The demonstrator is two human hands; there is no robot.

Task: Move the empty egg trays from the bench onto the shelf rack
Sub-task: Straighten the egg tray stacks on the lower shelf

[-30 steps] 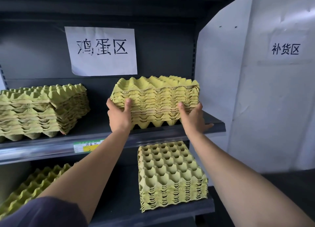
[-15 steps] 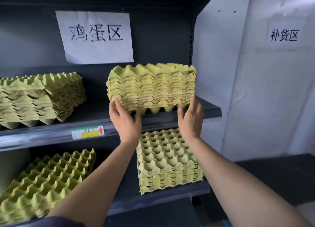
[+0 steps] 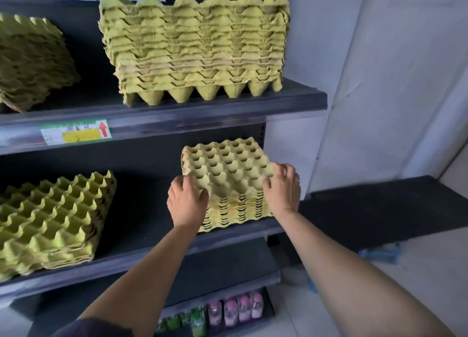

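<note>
The tray stack [image 3: 228, 169] sits on the middle shelf [image 3: 141, 217], directly between 2 hands; left hand [image 3: 186, 201] and right hand [image 3: 282, 188] curl round its near corners, equally close.

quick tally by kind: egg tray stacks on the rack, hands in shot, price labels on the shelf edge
egg tray stacks: 4
hands: 2
price label: 1
total: 7
</note>
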